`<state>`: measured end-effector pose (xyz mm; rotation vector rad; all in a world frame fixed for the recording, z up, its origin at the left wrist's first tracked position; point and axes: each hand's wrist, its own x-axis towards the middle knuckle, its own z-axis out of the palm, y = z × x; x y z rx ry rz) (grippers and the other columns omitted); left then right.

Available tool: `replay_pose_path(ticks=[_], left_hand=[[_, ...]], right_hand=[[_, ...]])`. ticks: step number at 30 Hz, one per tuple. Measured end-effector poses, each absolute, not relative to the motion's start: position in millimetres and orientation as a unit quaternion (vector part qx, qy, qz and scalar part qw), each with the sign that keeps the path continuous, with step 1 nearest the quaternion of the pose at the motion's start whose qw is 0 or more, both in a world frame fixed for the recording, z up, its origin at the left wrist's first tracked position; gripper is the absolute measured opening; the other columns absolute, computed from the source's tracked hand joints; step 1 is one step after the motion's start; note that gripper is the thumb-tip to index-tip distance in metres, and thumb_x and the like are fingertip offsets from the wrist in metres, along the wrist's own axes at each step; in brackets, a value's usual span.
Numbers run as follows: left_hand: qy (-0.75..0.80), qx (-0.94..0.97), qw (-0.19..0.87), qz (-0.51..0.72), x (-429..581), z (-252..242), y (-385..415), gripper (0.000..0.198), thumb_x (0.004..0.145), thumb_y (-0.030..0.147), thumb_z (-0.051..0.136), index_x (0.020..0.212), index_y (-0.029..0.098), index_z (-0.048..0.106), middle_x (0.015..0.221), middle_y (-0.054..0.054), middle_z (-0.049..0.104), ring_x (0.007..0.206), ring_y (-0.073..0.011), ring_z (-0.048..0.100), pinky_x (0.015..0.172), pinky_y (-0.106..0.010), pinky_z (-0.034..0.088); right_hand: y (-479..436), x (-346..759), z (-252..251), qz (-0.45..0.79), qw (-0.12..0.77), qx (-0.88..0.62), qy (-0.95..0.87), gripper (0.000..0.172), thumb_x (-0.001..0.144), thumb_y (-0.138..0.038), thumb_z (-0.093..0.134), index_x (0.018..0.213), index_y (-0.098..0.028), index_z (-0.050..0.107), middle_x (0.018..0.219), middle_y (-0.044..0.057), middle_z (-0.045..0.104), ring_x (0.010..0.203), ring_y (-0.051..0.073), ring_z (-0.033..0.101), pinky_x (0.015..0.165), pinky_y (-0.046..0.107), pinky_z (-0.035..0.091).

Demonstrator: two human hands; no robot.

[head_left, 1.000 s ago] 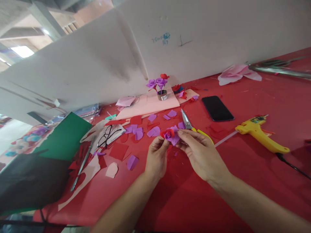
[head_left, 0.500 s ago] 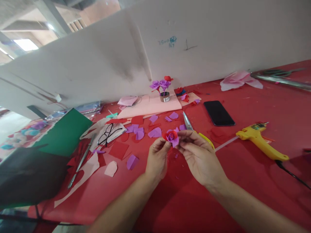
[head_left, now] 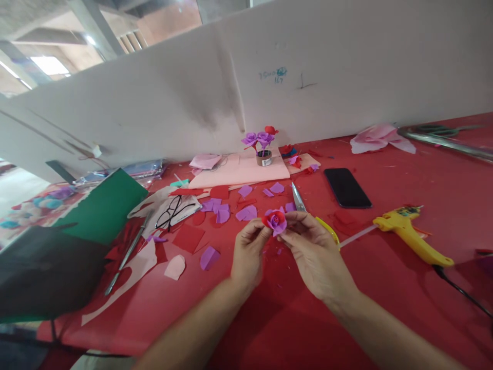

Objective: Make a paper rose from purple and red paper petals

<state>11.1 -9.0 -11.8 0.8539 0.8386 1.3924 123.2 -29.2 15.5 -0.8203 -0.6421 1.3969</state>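
Both hands meet over the red table (head_left: 292,318) and pinch a small paper rose (head_left: 275,221) with a purple centre and red outer petals. My left hand (head_left: 248,253) grips it from below and the left, fingers closed. My right hand (head_left: 314,252) presses its fingertips on the rose's right side, closed on it too. Loose purple petal cut-outs (head_left: 246,211) lie just beyond the hands. Scissors (head_left: 298,199) with yellow handles rest right behind my right hand, partly hidden by it.
A yellow glue gun (head_left: 410,232) with a black cord lies at right, a black phone (head_left: 347,187) behind it. A small pot of finished paper roses (head_left: 262,146) stands on pink sheets by the white board. Glasses (head_left: 169,213), green and black sheets (head_left: 103,205) and red scraps lie left.
Both hands have pressed the purple petal tighter around the rose; it now looks more closed. The view has tilted, so everything sits slightly lower in frame.
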Motion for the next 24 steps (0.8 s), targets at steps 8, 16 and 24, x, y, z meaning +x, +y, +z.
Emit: replay_pose_path(ticks=[8, 16, 24], left_hand=[[0.335, 0.332, 0.644, 0.602, 12.5, -15.4, -11.1, 0.008, 0.072, 0.024, 0.078, 0.08, 0.021, 0.075, 0.089, -0.001, 0.068, 0.087, -0.0122, 0.06, 0.091, -0.029, 0.046], [0.34, 0.332, 0.631, 0.613, 11.9, -11.4, -11.2, 0.01, 0.067, 0.021, 0.081, 0.077, 0.022, 0.077, 0.08, 0.0, 0.072, 0.079, -0.0116, 0.063, 0.084, -0.027, 0.05], [0.407, 0.401, 0.557, 0.602, 4.4, -9.1, -10.1, 0.011, 0.064, 0.024, 0.083, 0.074, 0.022, 0.079, 0.076, -0.001, 0.077, 0.071, -0.012, 0.067, 0.076, -0.024, 0.054]], right_hand=[[-26.7, 119.7, 8.3, 0.563, 0.656, -0.384, -0.325, 0.03, 0.064, -0.024, 0.087, 0.088, -0.028, 0.069, 0.086, -0.005, 0.068, 0.08, 0.01, 0.06, 0.079, 0.025, 0.048], [-28.6, 121.3, 5.3, 0.482, 0.657, -0.419, -0.4, 0.022, 0.072, -0.027, 0.082, 0.088, -0.024, 0.067, 0.085, -0.001, 0.066, 0.08, 0.014, 0.06, 0.075, 0.028, 0.049], [-28.7, 125.1, 6.2, 0.47, 0.65, -0.43, -0.414, 0.018, 0.073, -0.027, 0.08, 0.085, -0.022, 0.068, 0.079, -0.001, 0.066, 0.075, 0.012, 0.059, 0.072, 0.026, 0.05]])
